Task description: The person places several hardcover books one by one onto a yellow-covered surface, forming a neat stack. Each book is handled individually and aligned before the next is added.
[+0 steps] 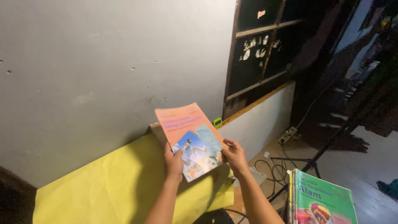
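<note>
Here, left hand (174,162) and right hand (235,156) grip the orange book (188,139), its length pointing toward the wall (103,62).

There is only one view, from the person's head. It looks forward and down, tilted, quite near to the two hands at the lower centre. The grey wall (103,70) fills the upper left, the window (261,54) the upper right.

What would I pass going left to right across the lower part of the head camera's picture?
Yellow paper sheet → left hand → orange book → right hand → power strip → green book stack.
</note>
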